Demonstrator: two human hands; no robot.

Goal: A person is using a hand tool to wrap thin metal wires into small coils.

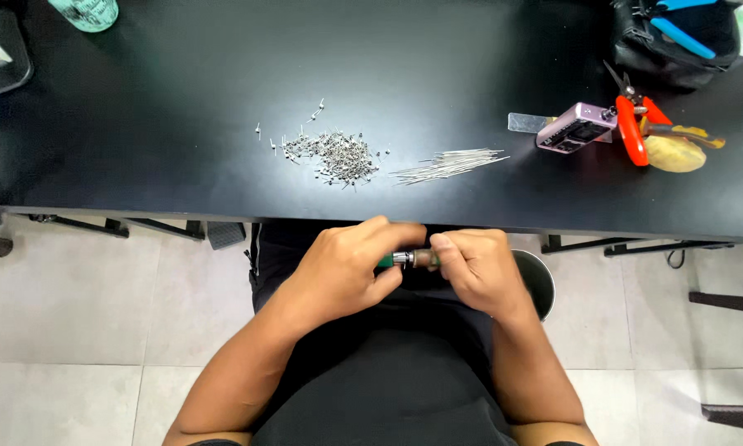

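Both hands — left hand (pixel 344 268), right hand (pixel 476 268) — around a small green-handled tool (pixel 410 259)

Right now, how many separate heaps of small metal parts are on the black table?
2. A pile of short metal pieces sits mid-table with a few strays scattered to its left; a bundle of long thin pins lies just to its right. Others may lie outside the frame.

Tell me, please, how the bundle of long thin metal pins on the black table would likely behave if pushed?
The bundle of long thin metal pins is loose and fanned, so it would probably scatter. The pins look round and light, likely rolling on the smooth black table.
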